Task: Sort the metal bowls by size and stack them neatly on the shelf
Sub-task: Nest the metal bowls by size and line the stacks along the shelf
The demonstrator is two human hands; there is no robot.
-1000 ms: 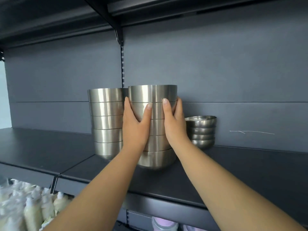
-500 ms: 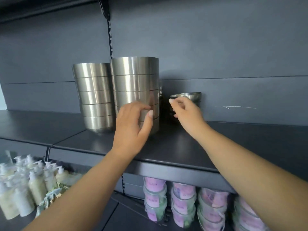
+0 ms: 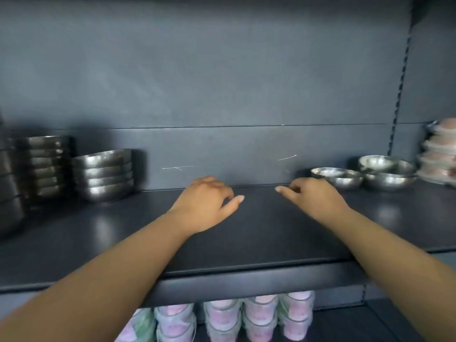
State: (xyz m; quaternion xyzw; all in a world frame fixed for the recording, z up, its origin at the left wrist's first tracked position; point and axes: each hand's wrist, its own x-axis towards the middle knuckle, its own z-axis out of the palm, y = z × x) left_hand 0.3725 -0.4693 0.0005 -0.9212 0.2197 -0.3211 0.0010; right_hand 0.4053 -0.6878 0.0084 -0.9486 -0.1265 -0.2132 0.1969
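Both forearms are stretched over the shelf [image 3: 259, 233]. The left hand [image 3: 206, 206] and right hand [image 3: 312, 198] are loosely curled, nothing held. Stacked bowls [image 3: 103, 174] are set left, loose bowls [image 3: 338, 177] right.

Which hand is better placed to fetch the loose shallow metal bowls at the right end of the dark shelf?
Right, probably. The right hand hovers empty just beside the nearest loose shallow metal bowl, while the left hand sits nearer the stack of shallow metal bowls, with the right arm between it and the loose bowls.
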